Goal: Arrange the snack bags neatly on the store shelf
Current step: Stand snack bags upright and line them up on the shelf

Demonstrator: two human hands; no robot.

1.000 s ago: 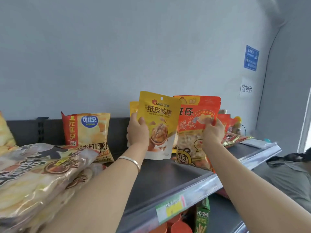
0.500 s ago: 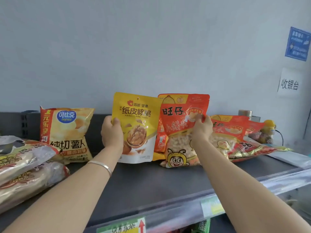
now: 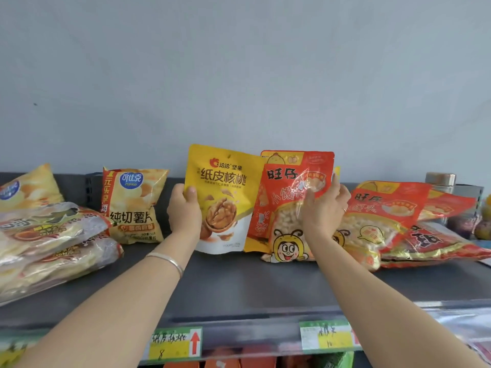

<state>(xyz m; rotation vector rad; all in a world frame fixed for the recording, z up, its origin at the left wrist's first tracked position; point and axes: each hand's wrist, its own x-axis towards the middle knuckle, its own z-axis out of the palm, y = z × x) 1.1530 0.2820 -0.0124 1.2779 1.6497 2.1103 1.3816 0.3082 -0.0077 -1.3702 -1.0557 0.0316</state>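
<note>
1. On the dark shelf (image 3: 239,285), at the centre of the view, two snack bags stand upright side by side against the grey wall; the yellow walnut bag (image 3: 225,197) sits at about 9 o'clock from the red bun bag (image 3: 289,205), and their inner edges overlap, the red one seeming to lie in front.
2. The left hand (image 3: 184,211) is curled around the left edge of the yellow walnut bag, thumb on the front and fingers hidden behind; a silver bracelet (image 3: 166,260) rings that wrist.
3. The right hand (image 3: 322,212) pinches the right edge of the red bun bag near its upper half, fingers pressed on the glossy front; the thumb is hidden.
4. Each bag's long axis runs from 6 to 12 o'clock, the yellow one leaning a touch toward 1 o'clock; each hand is already on its own bag, so neither needs to reach across.
5. The coming move likely turns on that overlap; drawing the hands apart toward 9 and 3 o'clock would give each bag its own face.
6. At 3 o'clock more red bags (image 3: 388,219) lie slumped in a pile just beside the held one; at 9 o'clock a chip bag (image 3: 132,205) stands apart, with flat clear packs (image 3: 50,245) beyond it; these still look untidy.
</note>
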